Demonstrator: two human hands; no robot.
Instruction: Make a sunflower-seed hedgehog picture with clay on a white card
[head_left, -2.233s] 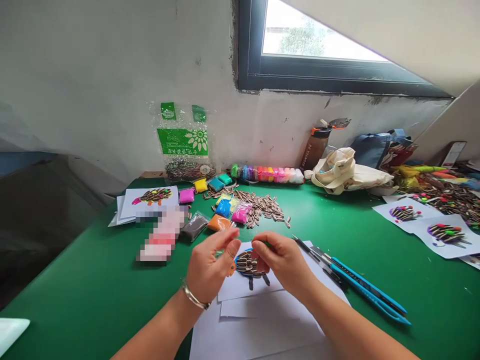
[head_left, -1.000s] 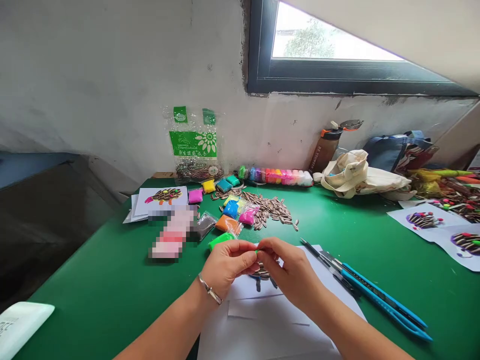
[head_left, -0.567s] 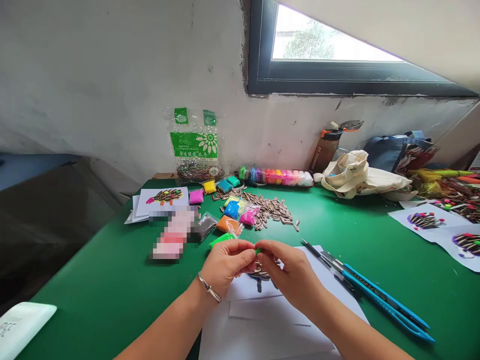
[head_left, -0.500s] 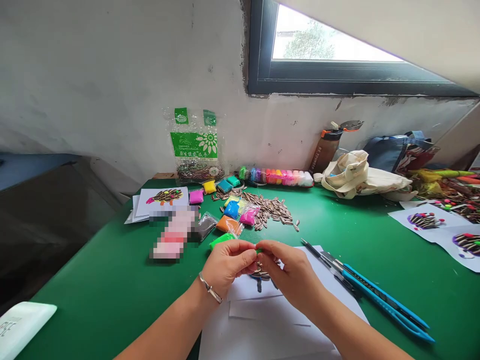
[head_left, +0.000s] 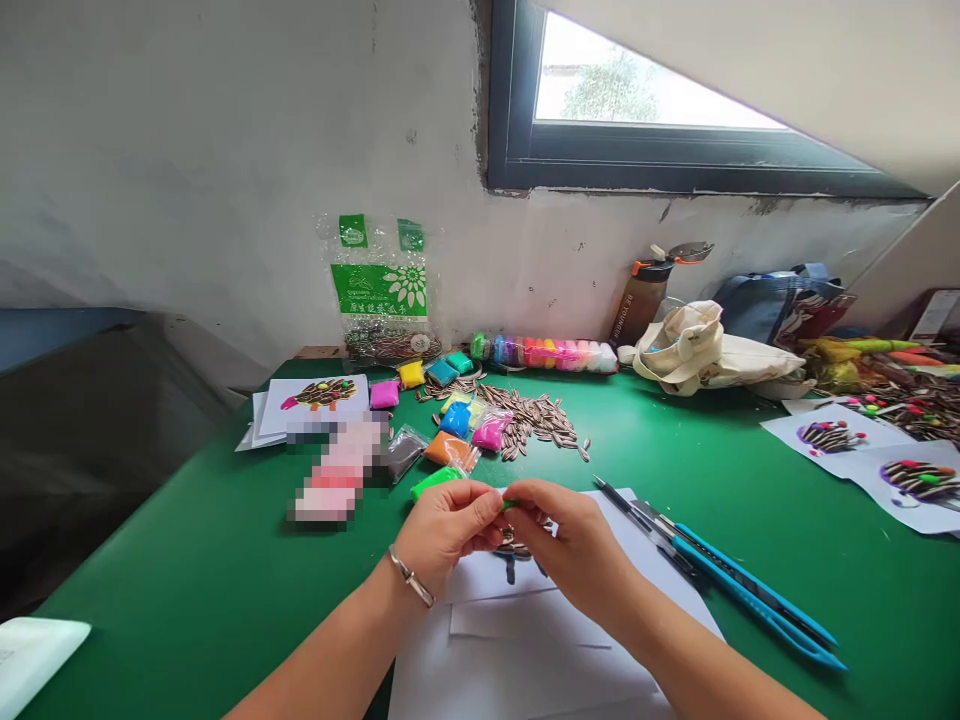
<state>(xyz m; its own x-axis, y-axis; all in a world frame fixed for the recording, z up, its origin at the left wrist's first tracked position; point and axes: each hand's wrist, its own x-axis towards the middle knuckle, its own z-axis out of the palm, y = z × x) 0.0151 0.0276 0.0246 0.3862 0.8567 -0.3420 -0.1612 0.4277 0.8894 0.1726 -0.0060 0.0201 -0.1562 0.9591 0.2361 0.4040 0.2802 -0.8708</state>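
A small piece of green modelling clay [head_left: 508, 504] is pinched between the fingertips of both hands. My left hand [head_left: 452, 520], with a silver bracelet at the wrist, is closed on it from the left. From the right, my right hand [head_left: 568, 525] closes thumb and fingers on the same piece. Under the hands lies white paper [head_left: 510, 660] carrying a picture made of sunflower seeds [head_left: 513, 548] with dark clay parts, mostly hidden by my fingers. Just behind the left hand is a bright green clay packet [head_left: 437, 482].
Several clay packets [head_left: 448, 449] and loose sunflower seeds [head_left: 544, 420] lie beyond the hands. A black pen [head_left: 634, 512] and blue tweezers [head_left: 757, 600] rest at the right. A seed bag [head_left: 386, 300], a bottle [head_left: 640, 300] and a cloth bag [head_left: 697, 350] stand along the wall.
The whole scene has shifted slightly left in view as the camera turned a little. Both hands keep their pinch on the green clay, with hardly any change in pose.
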